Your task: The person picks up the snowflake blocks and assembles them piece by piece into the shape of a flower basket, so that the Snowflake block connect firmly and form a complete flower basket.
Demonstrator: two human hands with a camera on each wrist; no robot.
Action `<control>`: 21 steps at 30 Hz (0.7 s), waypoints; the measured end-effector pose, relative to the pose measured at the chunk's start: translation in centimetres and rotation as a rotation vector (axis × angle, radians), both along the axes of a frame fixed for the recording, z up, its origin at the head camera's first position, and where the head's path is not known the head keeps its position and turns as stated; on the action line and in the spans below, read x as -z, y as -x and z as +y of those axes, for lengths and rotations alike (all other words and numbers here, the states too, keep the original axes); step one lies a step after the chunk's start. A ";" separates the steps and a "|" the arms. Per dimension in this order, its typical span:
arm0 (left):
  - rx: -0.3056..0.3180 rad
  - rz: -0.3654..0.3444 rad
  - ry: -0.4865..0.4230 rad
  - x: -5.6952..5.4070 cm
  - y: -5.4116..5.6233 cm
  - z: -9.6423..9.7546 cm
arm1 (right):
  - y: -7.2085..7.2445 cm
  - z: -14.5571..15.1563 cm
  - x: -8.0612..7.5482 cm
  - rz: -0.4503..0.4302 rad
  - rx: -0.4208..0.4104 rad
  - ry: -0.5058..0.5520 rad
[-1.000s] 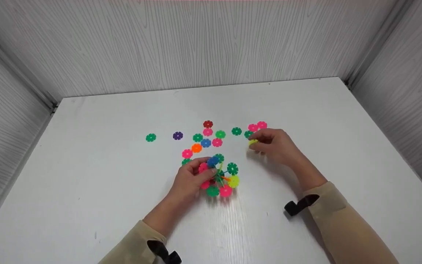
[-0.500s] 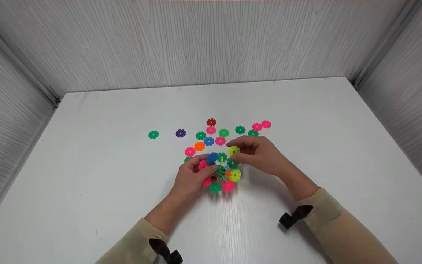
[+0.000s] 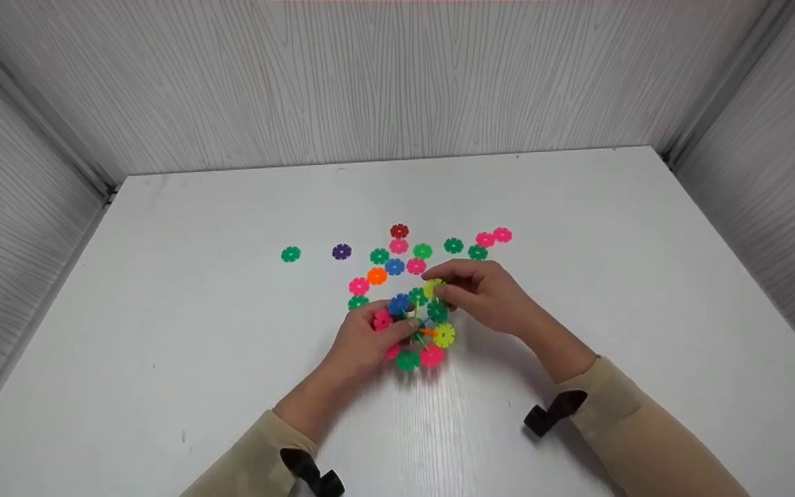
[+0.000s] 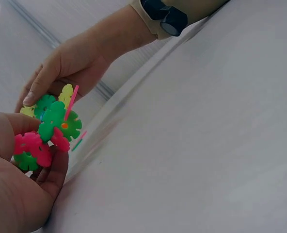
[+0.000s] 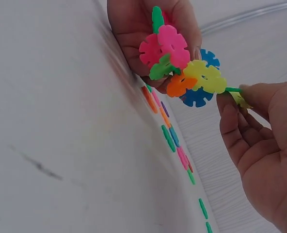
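A cluster of interlocked notched plastic discs (image 3: 430, 356), in pink, green, blue, yellow and orange, is held above the table by my left hand (image 3: 363, 338). In the left wrist view the thumb and fingers grip the pink discs (image 4: 32, 144) on its near side. My right hand (image 3: 491, 297) pinches a yellow disc (image 3: 432, 288) at the cluster's upper right edge, beside a green disc (image 3: 437, 310). From the right wrist, that pinched yellow disc (image 5: 241, 99) is mostly covered by the fingertips. Whether its slot has joined the green one cannot be made out.
Loose discs lie flat on the white table (image 3: 183, 290) beyond my hands, among them a purple disc (image 3: 341, 252), an orange disc (image 3: 377, 276) and a red disc (image 3: 399, 231). Two pink discs (image 3: 502, 235) sit at the right. A grey panelled wall (image 3: 397, 83) rises behind.
My right hand has carried the yellow disc left and toward me, from near the right-hand loose discs to the cluster's edge. My left hand keeps its grip on the cluster.
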State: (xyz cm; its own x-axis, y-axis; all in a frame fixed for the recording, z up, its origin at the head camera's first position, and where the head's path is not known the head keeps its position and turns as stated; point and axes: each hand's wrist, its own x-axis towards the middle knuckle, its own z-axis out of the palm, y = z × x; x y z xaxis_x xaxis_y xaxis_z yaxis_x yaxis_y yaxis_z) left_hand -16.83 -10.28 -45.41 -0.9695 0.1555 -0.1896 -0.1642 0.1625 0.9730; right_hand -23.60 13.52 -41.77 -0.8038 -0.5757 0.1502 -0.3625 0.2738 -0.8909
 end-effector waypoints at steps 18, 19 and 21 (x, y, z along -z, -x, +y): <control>0.018 0.037 -0.009 0.2 -0.1 0.0 | -0.8 -1.0 0.0 0.082 0.088 -0.007; 0.018 0.036 -0.007 0.2 -0.1 0.1 | -0.9 -1.0 0.0 0.081 0.095 -0.008; 0.021 0.034 -0.012 0.2 -0.1 0.1 | -1.0 -1.0 0.0 0.081 0.106 -0.007</control>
State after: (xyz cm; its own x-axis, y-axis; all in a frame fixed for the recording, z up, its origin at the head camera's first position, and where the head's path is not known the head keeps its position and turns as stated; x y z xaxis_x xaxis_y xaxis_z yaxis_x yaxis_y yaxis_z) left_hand -16.77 -10.19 -45.59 -0.9718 0.1780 -0.1545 -0.1276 0.1537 0.9798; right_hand -22.64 12.51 -41.73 -0.8458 -0.4893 0.2128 -0.4014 0.3207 -0.8579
